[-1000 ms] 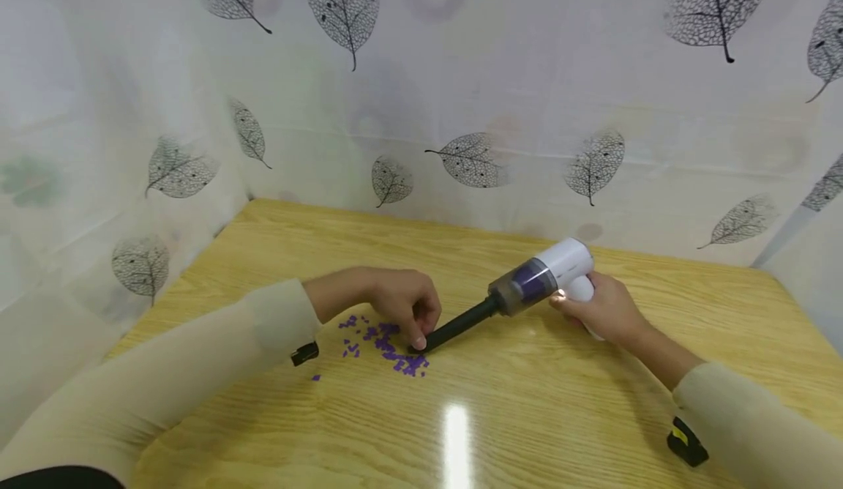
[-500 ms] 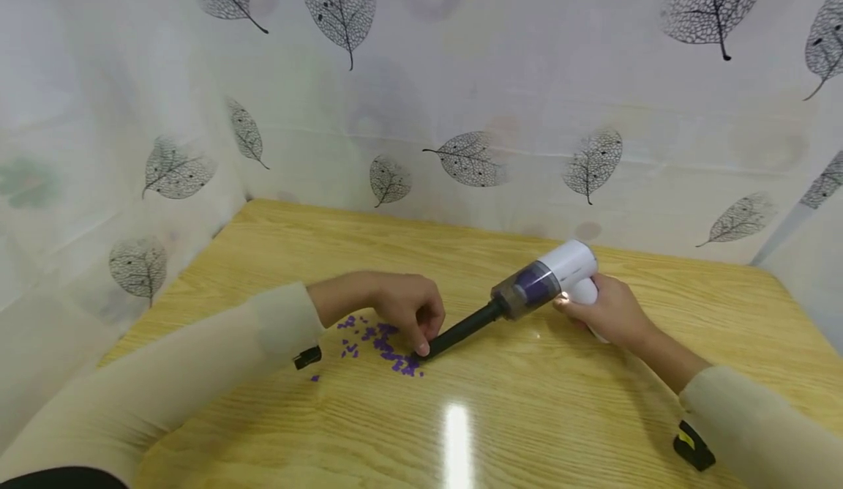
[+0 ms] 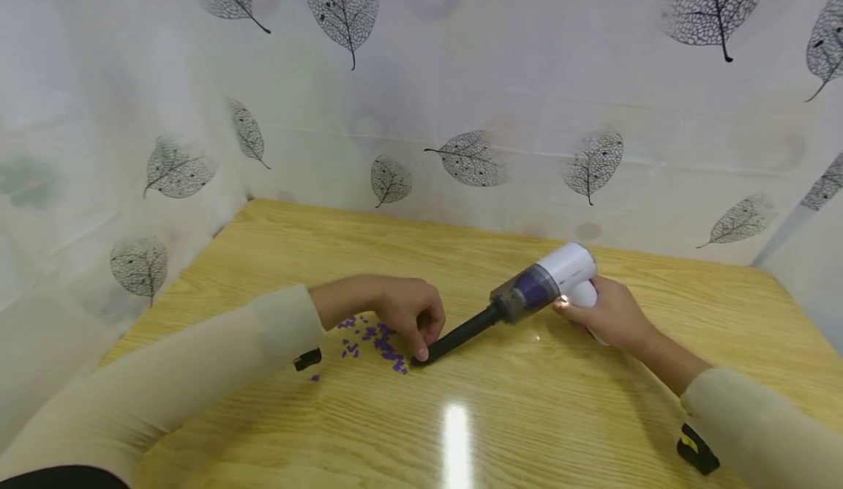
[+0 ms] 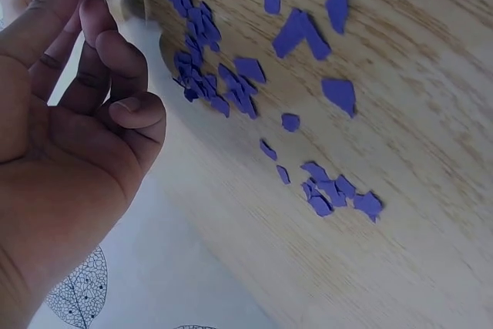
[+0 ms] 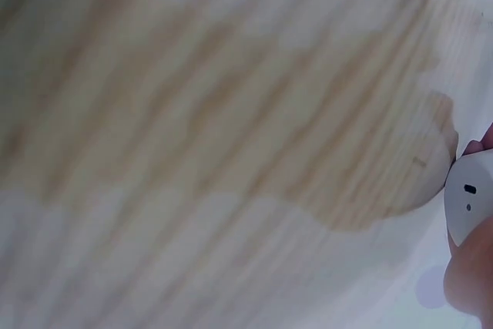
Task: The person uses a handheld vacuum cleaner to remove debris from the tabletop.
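Observation:
My right hand (image 3: 612, 313) grips the handle of a white handheld vacuum cleaner (image 3: 568, 263), which has a clear dust cup with purple inside. Its long black nozzle (image 3: 464, 330) slopes down to the left, the tip at the table. Near that tip, my left hand (image 3: 411, 312) pinches the nozzle between thumb and fingers. Beside the tip lie purple paper scraps (image 3: 382, 342), partly hidden by the left hand. The left wrist view shows the scraps (image 4: 202, 28) in a dense strip, with looser bits around. At the right edge of the right wrist view is the vacuum's white handle (image 5: 471, 194).
The scraps lie on a wood-grain table (image 3: 540, 416). Behind it hangs a pale curtain (image 3: 421, 72) printed with dark leaves. One stray scrap (image 3: 315, 378) lies nearer the front, below the left wrist.
The nozzle tip and left hand have shifted slightly down, toward the front. Scraps around the tip have disappeared from the right end of the pile.

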The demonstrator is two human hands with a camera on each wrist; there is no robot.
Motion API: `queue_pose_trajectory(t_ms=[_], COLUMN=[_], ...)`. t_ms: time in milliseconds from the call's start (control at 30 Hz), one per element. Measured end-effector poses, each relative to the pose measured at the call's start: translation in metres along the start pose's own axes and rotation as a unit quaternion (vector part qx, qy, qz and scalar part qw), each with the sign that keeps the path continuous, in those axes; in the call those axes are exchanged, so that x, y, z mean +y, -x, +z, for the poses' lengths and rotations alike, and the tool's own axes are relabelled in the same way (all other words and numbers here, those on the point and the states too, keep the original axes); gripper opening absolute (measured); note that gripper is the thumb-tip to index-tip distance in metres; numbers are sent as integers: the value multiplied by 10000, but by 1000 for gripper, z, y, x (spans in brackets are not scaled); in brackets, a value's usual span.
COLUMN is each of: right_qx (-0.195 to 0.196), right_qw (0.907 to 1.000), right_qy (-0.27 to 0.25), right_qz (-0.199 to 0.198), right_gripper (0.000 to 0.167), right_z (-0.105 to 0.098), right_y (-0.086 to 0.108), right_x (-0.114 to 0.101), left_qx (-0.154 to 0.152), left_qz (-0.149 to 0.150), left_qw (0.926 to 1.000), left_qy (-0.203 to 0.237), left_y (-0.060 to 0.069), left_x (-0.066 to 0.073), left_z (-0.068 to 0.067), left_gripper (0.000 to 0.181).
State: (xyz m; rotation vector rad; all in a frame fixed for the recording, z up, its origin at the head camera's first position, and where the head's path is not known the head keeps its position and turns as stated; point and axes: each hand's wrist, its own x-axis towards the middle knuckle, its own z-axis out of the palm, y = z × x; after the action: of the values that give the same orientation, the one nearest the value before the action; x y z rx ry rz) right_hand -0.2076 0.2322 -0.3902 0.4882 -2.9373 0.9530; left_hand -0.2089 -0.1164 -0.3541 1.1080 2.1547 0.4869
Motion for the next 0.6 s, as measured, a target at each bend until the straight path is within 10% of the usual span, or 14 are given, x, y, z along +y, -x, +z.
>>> queue_pose_trajectory(t_ms=[600], right_qx=[63], right_qw=[9999], right_qy=[-90], right_qz=[83], right_gripper=[43], right_z=[10], right_y=[5], right_x=[-11], left_qx=[-186], left_qz=[-56], left_qw=[9998], left_qy=[92], left_y=[9], left_x=[-8], left_z=[-1], left_gripper=[14])
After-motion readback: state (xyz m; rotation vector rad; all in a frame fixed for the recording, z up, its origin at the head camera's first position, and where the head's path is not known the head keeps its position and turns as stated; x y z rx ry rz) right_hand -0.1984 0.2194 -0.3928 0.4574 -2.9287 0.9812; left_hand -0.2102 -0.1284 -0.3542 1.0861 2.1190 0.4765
